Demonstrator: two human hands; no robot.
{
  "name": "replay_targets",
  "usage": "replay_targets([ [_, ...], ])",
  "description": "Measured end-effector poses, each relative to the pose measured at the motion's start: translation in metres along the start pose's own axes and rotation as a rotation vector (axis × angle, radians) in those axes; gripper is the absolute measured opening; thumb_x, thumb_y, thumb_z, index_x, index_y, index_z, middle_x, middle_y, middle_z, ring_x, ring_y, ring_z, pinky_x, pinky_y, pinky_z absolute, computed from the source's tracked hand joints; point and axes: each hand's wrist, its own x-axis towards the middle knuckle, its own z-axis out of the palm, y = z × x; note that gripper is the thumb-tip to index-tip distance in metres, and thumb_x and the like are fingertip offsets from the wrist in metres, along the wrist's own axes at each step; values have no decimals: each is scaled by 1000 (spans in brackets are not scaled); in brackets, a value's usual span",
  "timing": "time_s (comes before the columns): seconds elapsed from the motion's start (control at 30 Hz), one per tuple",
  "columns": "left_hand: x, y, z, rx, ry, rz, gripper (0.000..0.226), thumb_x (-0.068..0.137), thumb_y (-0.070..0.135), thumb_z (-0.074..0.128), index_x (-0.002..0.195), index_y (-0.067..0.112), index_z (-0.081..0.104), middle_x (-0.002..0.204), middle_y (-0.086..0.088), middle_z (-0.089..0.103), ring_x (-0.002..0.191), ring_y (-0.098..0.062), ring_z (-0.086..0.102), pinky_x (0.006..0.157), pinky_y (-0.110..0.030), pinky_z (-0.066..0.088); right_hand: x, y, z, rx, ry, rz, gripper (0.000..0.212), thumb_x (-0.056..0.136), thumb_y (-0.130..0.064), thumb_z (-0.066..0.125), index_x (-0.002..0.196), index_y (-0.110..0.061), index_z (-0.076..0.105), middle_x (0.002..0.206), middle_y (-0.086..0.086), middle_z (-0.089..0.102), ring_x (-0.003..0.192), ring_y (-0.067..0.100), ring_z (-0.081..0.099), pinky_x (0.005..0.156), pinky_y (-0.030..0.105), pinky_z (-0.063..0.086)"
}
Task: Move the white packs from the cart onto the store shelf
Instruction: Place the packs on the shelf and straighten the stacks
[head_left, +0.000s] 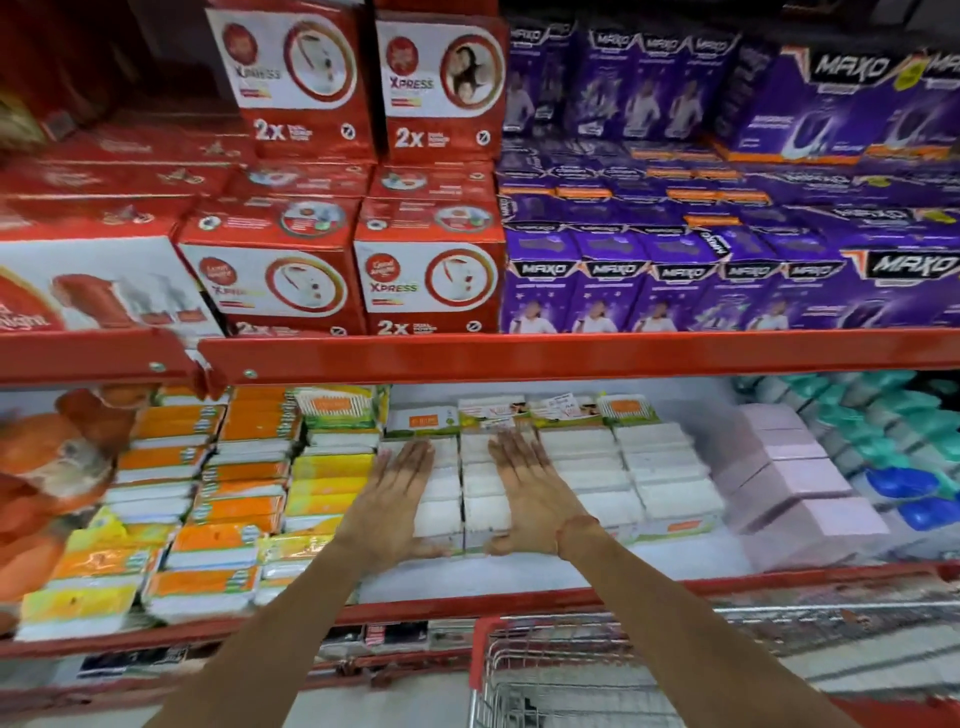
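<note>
Rows of white packs (582, 467) lie on the middle store shelf (519, 577), under the red shelf beam. My left hand (395, 499) rests flat, fingers spread, on the left row of white packs (441, 512), its thumb at the front edge. My right hand (530, 493) lies flat on the neighbouring row (483, 499), thumb also at the front. Both hands press on the packs without gripping any. The wire cart (597, 670) with a red frame stands below at the lower right; its inside is blurred and I see no packs in it.
Orange and yellow packs (218, 499) fill the shelf to the left, pink packs (795, 483) and blue-green packets (893, 457) to the right. Red boxes (291, 260) and purple boxes (701, 280) stand on the shelf above. A bare strip of shelf lies in front of the white packs.
</note>
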Motion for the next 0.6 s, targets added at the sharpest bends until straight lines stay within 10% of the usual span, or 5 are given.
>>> replay_targets([
  [0.27, 0, 0, 6, 5, 50, -15, 131, 55, 94, 34, 143, -4, 35, 151, -18, 38, 142, -30, 28, 114, -46, 2, 1, -5, 2, -26, 6, 24, 139, 59, -79, 60, 148, -3, -14, 157, 13, -21, 146, 31, -19, 123, 47, -3],
  [0.4, -1, 15, -5, -81, 138, -5, 156, 40, 103, 32, 150, -4, 5, 160, -16, -5, 149, -27, -9, 116, -48, -12, -12, 4, -16, 32, 40, -13, 148, 51, -89, 54, 148, -4, -18, 154, 10, -30, 143, 26, -28, 120, 43, -16],
  [0.6, 40, 106, -41, -177, 248, 85, 149, 48, 98, 39, 150, 3, -13, 157, -13, -26, 146, -28, -23, 116, -49, -17, -61, 98, -46, 65, 75, 23, 143, 51, -91, 48, 150, -7, -11, 158, 8, -18, 148, 22, -15, 124, 43, 3],
])
